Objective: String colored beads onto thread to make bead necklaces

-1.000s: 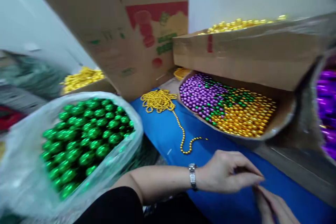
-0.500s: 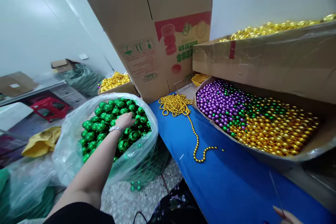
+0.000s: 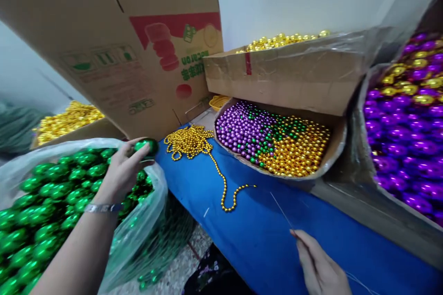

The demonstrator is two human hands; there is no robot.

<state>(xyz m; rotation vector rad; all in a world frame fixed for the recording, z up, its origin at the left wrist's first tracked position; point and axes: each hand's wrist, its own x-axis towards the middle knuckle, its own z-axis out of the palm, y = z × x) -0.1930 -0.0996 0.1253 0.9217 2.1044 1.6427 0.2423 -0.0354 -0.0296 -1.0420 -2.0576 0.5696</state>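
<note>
over the blue cloth (image 3: pixel 256 239), right hand (image 3: pixel 321 265) pinches a thin needle (image 3: pixel 281 210); farther, left hand (image 3: pixel 120 171) has fingers wrapped round a green ball (image 3: pixel 150 145) at the plastic bag (image 3: pixel 157 185) rim. looks like ball pick-up; next move likely calls for lining ball up with needle.

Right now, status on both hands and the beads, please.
Left hand: gripping large green bead by the plastic bag. Right hand: pinching thin needle-like rod. Gold bead strand on blue cloth between the hands.
</note>
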